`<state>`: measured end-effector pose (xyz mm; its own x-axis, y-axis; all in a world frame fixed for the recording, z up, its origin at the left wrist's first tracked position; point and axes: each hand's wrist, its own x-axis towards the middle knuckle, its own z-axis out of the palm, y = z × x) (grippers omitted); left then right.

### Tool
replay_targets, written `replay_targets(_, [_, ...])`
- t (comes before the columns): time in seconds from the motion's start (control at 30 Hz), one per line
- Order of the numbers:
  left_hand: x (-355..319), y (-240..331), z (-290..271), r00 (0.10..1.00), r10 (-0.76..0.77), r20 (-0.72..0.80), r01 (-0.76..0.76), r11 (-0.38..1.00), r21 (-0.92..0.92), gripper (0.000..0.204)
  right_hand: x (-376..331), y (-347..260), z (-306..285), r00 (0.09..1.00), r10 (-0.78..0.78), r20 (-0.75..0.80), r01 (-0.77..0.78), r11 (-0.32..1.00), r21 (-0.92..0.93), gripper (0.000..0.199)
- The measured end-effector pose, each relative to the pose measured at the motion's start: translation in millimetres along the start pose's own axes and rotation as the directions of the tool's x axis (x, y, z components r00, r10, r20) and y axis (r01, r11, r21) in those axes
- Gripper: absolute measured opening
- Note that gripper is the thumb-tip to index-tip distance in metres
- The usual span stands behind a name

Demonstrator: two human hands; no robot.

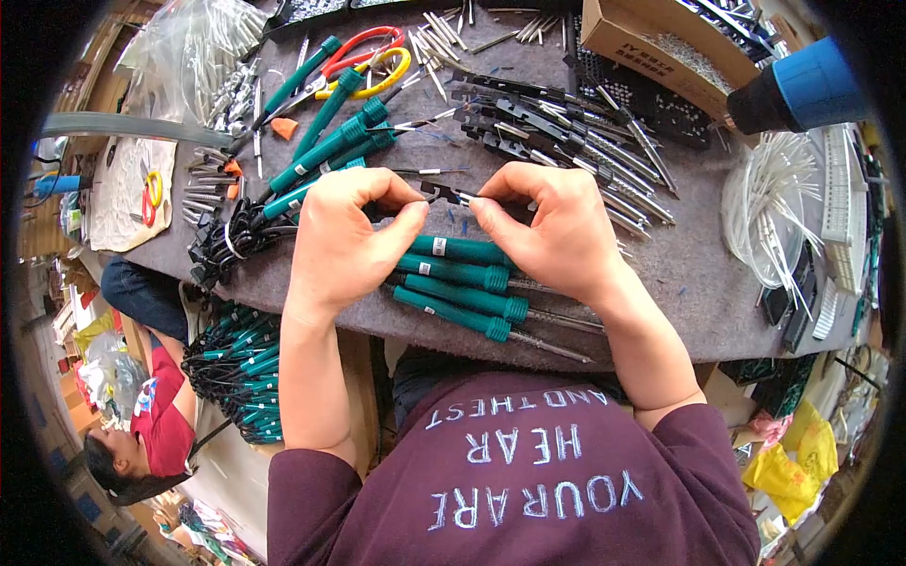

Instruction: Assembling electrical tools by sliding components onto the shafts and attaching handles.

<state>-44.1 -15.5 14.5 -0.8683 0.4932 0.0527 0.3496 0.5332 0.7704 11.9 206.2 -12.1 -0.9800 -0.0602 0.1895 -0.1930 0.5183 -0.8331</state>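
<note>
My left hand (354,241) and my right hand (552,226) meet above the grey work surface, each in a pinch. Between their fingertips spans a small black notched part (442,191), with a pale metal end by the right fingers. What lies inside the grips is hidden. Under and between my wrists rest several green soldering irons (462,274), their metal shafts pointing right. More green handles (326,156) lean in a bundle beyond my left hand, with bare wire ends. Past my right hand lies a pile of metal rods with black clips (557,132).
Red and yellow scissors (373,71) lie at the far left. A cardboard box (670,52) of small parts and a blue heat gun (802,90) occupy the far right. A bag of white tubes (774,203) sits right. Another person (170,415) is at lower left beside bundled green irons (250,368).
</note>
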Motion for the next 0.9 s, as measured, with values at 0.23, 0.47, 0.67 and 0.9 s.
replay_targets(0.23, [-3.6,-0.2,5.8,0.974,0.219,-0.061,-0.188,0.926,0.326,0.011,-0.1,-4.3,-3.6,0.973,0.112,0.203,-0.127,0.990,0.066,0.018])
replay_targets(0.47, [-17.4,-13.1,-30.7,0.999,-0.036,-0.005,0.036,0.975,0.220,0.035,9.4,5.8,-24.1,0.870,0.251,0.425,-0.372,0.899,0.231,0.030])
replay_targets(0.67, [-13.1,-10.8,-18.5,0.983,0.155,0.096,-0.172,0.963,0.209,0.021,8.5,2.4,-29.1,0.825,0.267,0.498,-0.425,0.874,0.236,0.032])
replay_targets(0.9, [-4.0,4.0,13.9,0.978,0.110,0.179,-0.113,0.994,0.006,0.018,4.4,11.9,-68.0,0.838,0.121,0.532,-0.257,0.948,0.189,0.033])
